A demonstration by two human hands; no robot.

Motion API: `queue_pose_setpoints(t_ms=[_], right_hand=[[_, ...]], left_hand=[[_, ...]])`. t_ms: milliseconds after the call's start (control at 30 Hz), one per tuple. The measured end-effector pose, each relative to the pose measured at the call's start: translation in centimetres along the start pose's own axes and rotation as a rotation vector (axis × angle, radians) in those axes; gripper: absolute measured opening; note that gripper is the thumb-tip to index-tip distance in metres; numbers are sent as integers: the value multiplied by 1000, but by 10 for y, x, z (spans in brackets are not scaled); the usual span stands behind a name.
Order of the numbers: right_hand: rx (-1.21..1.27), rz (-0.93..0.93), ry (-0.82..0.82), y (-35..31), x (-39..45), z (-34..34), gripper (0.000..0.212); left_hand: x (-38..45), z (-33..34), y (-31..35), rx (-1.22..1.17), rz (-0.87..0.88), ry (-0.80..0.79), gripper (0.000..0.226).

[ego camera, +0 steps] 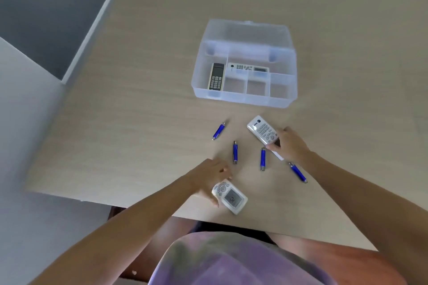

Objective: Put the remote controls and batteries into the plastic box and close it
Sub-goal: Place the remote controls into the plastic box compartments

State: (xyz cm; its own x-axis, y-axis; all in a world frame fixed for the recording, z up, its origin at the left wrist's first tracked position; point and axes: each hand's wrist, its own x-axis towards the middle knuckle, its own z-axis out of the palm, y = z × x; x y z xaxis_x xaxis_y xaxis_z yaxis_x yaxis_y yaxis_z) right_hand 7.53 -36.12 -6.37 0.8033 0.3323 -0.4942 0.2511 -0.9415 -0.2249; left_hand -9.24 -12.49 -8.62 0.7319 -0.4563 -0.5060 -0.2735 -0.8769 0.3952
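A clear plastic box [245,99] stands open on the table, its lid tipped back. Inside lie a dark-faced remote [216,76] in the left compartment and a white remote [249,68] across the back one. My right hand [289,146] grips the near end of a long white remote [261,131] lying on the table. My left hand [210,176] holds a white remote with a screen [230,196] near the front edge. Several blue batteries lie between my hands, among them one at the far left [218,131], one in the middle [235,152] and another [262,159].
A further blue battery [298,172] lies beside my right wrist. The light wooden table [139,99] ends at its left edge next to a grey floor. My lap and purple shirt fill the bottom of the view.
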Motion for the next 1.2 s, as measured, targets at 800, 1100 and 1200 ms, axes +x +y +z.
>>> queue_pose_setpoints(t_ms=[800,1100,1200], right_hand=[[916,-68,288,54,43,-156,16],[965,-44,304,55,103,-165,18],[958,-46,300,49,121,-168,23]], left_hand=[[191,-298,-73,-343,-136,424,69],[249,-281,-125,-150,-186,28,44],[250,-267,-126,-117,-211,69,42]])
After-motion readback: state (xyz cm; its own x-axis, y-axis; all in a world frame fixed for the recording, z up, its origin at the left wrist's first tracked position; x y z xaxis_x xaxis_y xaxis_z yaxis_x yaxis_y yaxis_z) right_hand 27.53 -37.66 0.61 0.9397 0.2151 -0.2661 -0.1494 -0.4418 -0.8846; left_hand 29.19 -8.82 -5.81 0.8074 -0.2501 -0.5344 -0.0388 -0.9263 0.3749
